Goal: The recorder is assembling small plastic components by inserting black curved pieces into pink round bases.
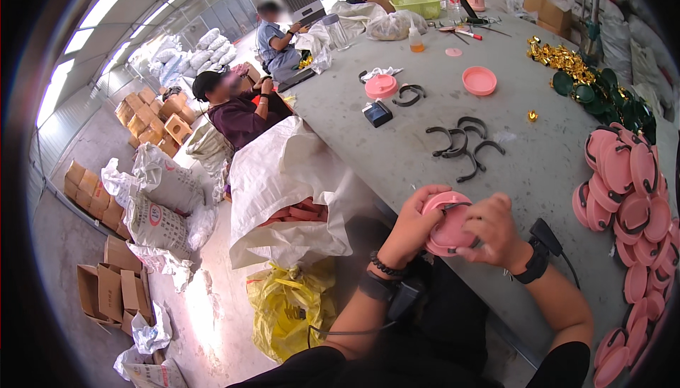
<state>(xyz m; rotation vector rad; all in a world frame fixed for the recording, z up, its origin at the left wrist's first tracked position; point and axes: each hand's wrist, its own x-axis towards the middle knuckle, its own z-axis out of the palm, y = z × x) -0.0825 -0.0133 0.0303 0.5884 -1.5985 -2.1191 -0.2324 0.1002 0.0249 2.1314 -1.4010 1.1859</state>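
Just below the middle, left hand (413, 223) pinches pink lid (448, 235); right hand (498, 235), half open, touches it. Likely light, stiff; hold its edge.

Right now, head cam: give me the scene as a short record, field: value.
left hand: left hand holds pink lid by its left side
right hand: right hand at the lid's right side, fingers bent; firmness of grip unclear
table: loose black handles beyond the hands; pink dish farther back
table right: pile of pink lids, dark green parts, gold parts
left of table: white sack with pink pieces inside; yellow bag below it
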